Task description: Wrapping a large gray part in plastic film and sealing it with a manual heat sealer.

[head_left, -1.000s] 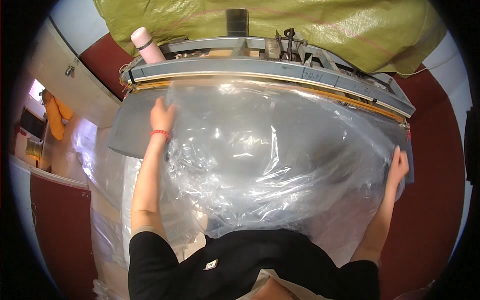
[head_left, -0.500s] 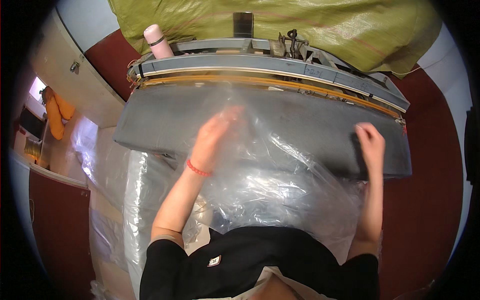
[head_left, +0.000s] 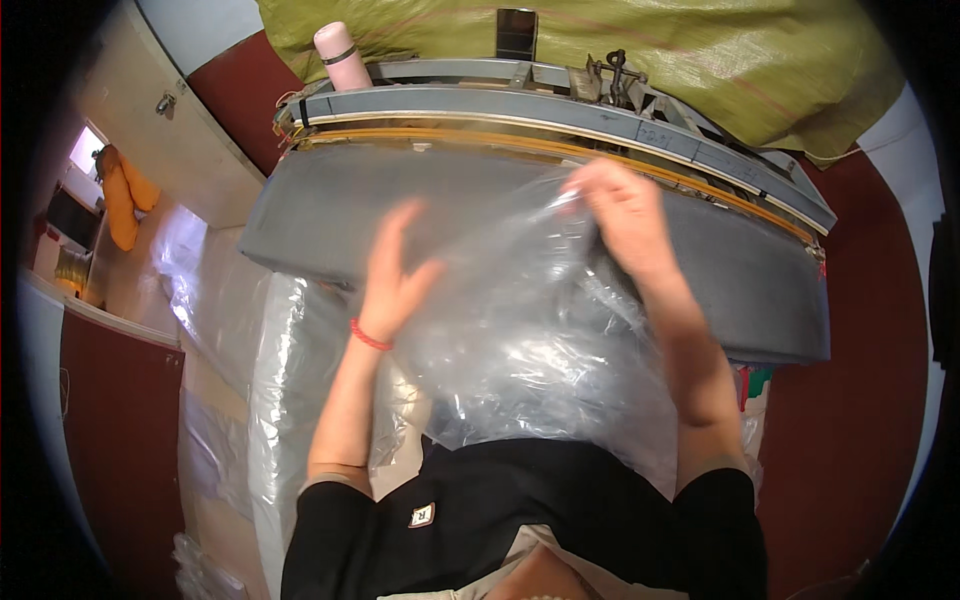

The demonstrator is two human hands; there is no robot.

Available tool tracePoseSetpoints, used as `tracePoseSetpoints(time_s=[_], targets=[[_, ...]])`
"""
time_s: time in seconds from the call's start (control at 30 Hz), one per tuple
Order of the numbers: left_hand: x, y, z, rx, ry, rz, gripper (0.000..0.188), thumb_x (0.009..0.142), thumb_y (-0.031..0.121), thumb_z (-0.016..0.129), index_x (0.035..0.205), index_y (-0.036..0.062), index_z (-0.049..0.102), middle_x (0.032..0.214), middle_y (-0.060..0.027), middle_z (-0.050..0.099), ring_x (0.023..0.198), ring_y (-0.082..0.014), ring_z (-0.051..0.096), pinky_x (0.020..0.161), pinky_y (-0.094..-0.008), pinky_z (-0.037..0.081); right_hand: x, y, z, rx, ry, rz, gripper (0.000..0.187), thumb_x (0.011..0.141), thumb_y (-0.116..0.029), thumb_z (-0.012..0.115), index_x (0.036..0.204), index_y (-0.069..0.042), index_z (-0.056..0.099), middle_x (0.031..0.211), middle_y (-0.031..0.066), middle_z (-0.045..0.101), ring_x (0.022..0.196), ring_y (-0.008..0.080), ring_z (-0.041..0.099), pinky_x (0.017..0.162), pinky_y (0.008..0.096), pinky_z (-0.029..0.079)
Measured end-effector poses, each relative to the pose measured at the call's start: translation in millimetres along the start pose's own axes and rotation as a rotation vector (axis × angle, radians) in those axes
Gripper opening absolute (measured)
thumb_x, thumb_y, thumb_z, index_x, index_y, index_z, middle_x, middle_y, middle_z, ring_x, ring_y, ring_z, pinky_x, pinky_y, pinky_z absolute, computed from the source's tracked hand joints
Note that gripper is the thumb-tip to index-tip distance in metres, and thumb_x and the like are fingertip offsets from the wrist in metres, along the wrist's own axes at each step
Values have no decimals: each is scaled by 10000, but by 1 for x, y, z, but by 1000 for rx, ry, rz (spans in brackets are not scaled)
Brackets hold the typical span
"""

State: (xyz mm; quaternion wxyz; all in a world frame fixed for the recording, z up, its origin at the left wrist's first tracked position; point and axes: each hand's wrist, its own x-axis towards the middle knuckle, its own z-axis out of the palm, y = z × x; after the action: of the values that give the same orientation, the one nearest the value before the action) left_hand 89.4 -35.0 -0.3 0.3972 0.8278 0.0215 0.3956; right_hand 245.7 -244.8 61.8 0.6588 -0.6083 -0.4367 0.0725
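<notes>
A clear plastic sheet [head_left: 545, 365] hangs in loose, shiny folds between my chest and a long grey padded bench [head_left: 745, 270]. My right hand [head_left: 625, 215] pinches the sheet's upper edge and holds it up over the middle of the bench. To the left of the raised sheet is my left hand [head_left: 393, 270], its fingers stretched and its thumb apart, with a red bead bracelet at the wrist. That hand is slightly blurred; whether it touches the film I cannot tell.
Behind the bench runs a metal frame [head_left: 480, 98] with an orange strip [head_left: 440, 135] along it. A pink flask [head_left: 341, 58] and a dark clamp [head_left: 617, 80] are at its back. More plastic film [head_left: 285, 400] lies at left, near a door [head_left: 170, 130].
My right hand has swung left and up from the bench's right side and now grips the film. My left hand has moved left, away from the film's top, and spread its thumb.
</notes>
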Motion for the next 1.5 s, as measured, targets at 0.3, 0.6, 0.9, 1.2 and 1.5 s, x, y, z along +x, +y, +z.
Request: tracePoseSetpoints(time_s=[0.3, 0.6, 0.9, 1.2, 1.5], targets=[[-154, -129, -97, 596, -1250, -340, 251, 771, 266, 570, 961, 101, 585, 914, -133, 606, 864, -331, 565, 731, -416, 443, -71, 9, -214, -292, 1028, 100, 320, 834, -215, 550, 1075, -6, 538, 917, 11, 563, 763, 81, 498, 633, 209, 394], [57, -121, -242, 1323, 672, -17, 183, 733, 76, 568, 893, -7, 536, 865, -170, 560, 843, -319, 532, 758, -383, 421, -200, 59, -371, -542, 1064, 93, 318, 880, -261, 490, 1012, 17, 573, 921, 30, 585, 791, 101, 509, 722, 239, 411], [46, -250, -155, 855, 60, -471, 672, 720, 415, 621, 1274, 140, 360, 1331, -127, 331, 1212, -363, 298, 996, -401, 253, -293, 69, -463, -1249, 1030, 706, 431, 875, -409, 409, 957, -20, 576, 862, 143, 608, 763, 285, 553, 701, 369, 426], [75, -297, -190, 895, 248, -695, 578, 764, 412, 556, 1211, 62, 449, 1213, -173, 467, 1133, -309, 429, 963, -419, 298, -242, 50, -393, -1291, 1063, 902, 397, 830, -434, 439, 1023, -135, 615, 955, 99, 622, 859, 229, 581, 745, 350, 422], [34, -12, 34, -311, -279, -274, 247, 902, 229, 440, 880, 24, 576, 857, -86, 594, 744, -145, 551, 659, -255, 433, -261, 60, -423, -1619, 946, 857, 439, 836, -471, 376, 885, -78, 565, 876, 191, 593, 865, 392, 543, 727, 474, 414]])
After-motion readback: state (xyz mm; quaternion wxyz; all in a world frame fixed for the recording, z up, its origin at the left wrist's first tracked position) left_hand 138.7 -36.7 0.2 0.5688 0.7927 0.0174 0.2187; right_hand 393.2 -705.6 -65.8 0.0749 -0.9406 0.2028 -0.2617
